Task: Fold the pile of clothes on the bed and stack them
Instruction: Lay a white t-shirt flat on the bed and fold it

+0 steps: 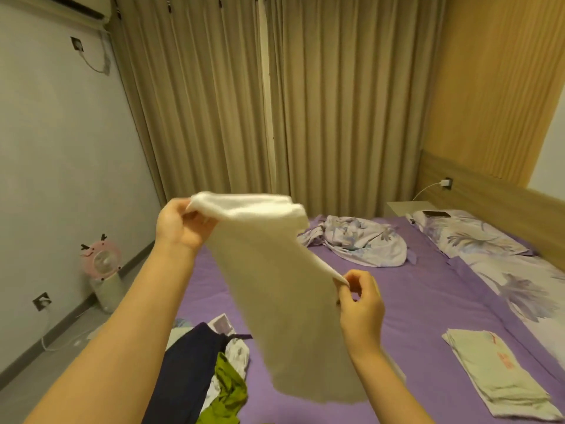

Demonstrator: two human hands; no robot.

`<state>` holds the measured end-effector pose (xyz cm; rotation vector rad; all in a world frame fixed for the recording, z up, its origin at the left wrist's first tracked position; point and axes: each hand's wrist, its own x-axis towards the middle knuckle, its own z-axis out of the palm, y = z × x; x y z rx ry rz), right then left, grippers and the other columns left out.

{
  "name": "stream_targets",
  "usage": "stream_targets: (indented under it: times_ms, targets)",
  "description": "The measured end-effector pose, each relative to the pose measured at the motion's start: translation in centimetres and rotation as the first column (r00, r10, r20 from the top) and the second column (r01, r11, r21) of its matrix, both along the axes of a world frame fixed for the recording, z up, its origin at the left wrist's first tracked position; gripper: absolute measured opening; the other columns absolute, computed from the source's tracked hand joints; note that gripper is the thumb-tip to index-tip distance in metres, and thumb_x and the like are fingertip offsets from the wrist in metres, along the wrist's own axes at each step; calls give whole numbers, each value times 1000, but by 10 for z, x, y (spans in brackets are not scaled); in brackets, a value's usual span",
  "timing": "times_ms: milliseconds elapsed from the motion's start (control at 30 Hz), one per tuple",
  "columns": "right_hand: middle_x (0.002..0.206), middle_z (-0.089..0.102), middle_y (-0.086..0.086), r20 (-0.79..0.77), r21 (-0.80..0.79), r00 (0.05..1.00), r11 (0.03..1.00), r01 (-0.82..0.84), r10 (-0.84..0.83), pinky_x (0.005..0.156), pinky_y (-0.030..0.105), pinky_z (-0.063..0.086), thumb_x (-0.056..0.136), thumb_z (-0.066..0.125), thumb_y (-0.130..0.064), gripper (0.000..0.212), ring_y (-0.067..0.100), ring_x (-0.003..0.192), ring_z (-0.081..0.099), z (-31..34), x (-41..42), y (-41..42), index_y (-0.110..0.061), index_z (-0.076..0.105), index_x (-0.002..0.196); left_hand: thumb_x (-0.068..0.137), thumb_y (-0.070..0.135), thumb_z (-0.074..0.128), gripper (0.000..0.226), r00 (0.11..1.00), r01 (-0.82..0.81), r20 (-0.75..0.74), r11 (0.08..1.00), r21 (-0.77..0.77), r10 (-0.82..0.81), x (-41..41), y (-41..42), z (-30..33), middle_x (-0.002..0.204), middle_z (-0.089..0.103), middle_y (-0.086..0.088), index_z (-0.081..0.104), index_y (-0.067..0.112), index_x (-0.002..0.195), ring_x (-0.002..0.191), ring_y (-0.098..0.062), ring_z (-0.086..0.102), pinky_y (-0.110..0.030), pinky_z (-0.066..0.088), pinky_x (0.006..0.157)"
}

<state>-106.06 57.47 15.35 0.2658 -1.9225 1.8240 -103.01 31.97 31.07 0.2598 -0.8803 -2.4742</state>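
A white fluffy garment (pixel 281 301) hangs in the air over the purple bed (pixel 412 307). My left hand (pixel 180 228) grips its top edge, raised high. Lower and to the right, my right hand (pixel 360 304) pinches a corner of its side edge. The cloth's bottom is blurred. An unfolded pile (pixel 211 371) lies at the near left of the bed: a dark navy piece, an olive green piece and patterned white ones. A folded pale garment with red print (pixel 495 371) lies flat at the near right.
A crumpled floral quilt (pixel 357 243) sits at the far middle of the bed. Floral pillows (pixel 477 234) line the right side by the wooden headboard, with a phone on a bedside shelf. Curtains hang behind. A pink fan (pixel 104 264) stands on the floor at the left wall.
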Motion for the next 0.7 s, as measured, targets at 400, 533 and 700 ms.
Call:
stream_targets:
  times_ms: [400,533,700]
  targets:
    - [66,50,12,484,-314,722,868,-385,495,53,29,57,81,56,8,16,16,48,63,28,-41,2,-4,48,75,79,33,73,77,854,484,466,680,-551,-230,9,92,-147,128,49,26,27,45,140,116,4,53,-28,51,91]
    - [66,51,10,480,-254,737,880,-402,476,71,41,59,80,57,7,20,15,51,65,35,-42,-14,-7,45,72,83,17,68,64,937,325,346,257,-910,40,4,132,-173,119,49,34,38,38,136,105,9,53,-13,46,81]
    - [111,63,-4,410,-24,742,819,-573,531,80,21,51,84,70,-17,23,3,99,62,20,-36,4,-25,59,102,91,11,61,17,889,365,455,669,-648,-44,-14,114,-148,93,68,-16,66,4,105,81,-26,64,-34,51,66]
